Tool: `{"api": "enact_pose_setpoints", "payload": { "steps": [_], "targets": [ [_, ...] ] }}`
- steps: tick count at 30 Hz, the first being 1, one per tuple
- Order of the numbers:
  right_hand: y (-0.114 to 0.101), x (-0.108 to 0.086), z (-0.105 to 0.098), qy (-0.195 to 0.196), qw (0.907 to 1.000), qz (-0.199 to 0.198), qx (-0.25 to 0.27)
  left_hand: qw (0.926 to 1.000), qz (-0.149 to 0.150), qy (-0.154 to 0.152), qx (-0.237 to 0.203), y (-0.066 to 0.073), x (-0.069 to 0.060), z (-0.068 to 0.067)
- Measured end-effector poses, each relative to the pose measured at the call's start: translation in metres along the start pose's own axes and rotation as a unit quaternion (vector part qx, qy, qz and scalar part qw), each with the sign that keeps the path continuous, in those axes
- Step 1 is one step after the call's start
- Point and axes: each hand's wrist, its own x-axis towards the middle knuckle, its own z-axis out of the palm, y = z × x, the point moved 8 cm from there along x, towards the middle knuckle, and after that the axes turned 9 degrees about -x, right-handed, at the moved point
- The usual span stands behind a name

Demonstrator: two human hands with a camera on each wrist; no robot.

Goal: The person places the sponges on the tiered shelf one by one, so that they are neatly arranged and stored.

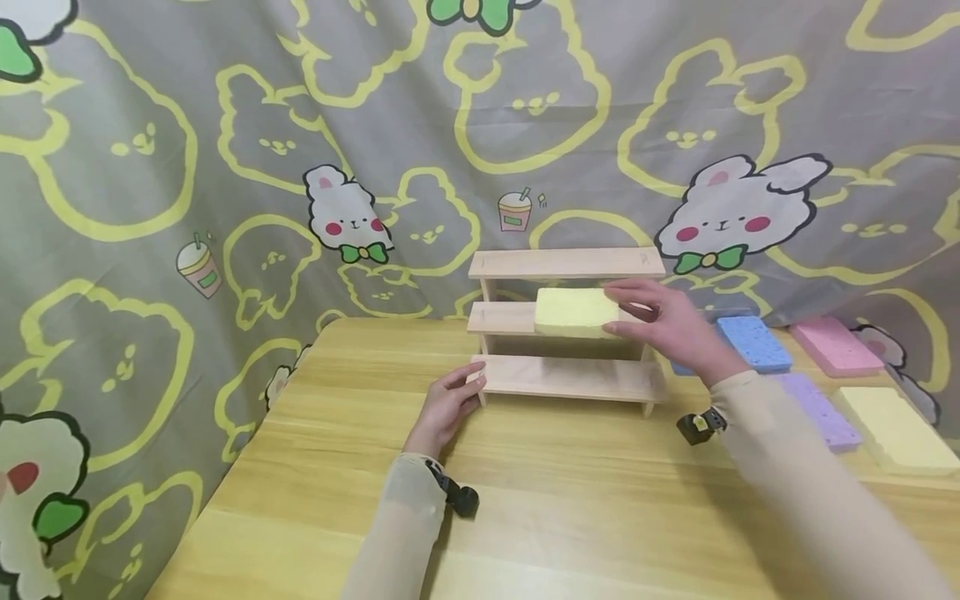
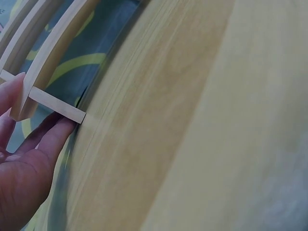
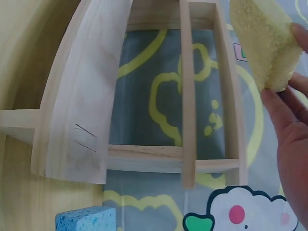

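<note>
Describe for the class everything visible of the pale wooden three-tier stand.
The pale wooden three-tier stand has three long, narrow boards, stepped with the lowest in front, joined by slim end supports. Its back is open, showing the grey patterned fabric curtain through the gaps. A few dark marks show on the wood. It stands upright on the yellow wood-grain table. The left hand grips its left end; the pale yellow rectangular sponge in the right hand hides part of the middle board.

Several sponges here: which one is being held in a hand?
The pale yellow sponge pinched by the right hand; the others, including a second yellow sponge at far right, lie on the table.
</note>
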Motion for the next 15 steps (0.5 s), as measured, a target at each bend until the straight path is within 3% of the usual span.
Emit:
{"api": "enact_pose_setpoints", "payload": {
  "steps": [6, 15],
  "targets": [
    [0.002, 0.01, 0.012, -0.005, 0.9989, -0.023, 0.041, 0.9999, -0.008, 0.012, -0.007, 0.001, -0.001, -0.003],
    [0.004, 0.018, 0.007, 0.004, 0.9998, -0.02, 0.009, 0.9997, -0.018, 0.007, -0.017, -0.005, 0.001, 0.001]
  ]
}}
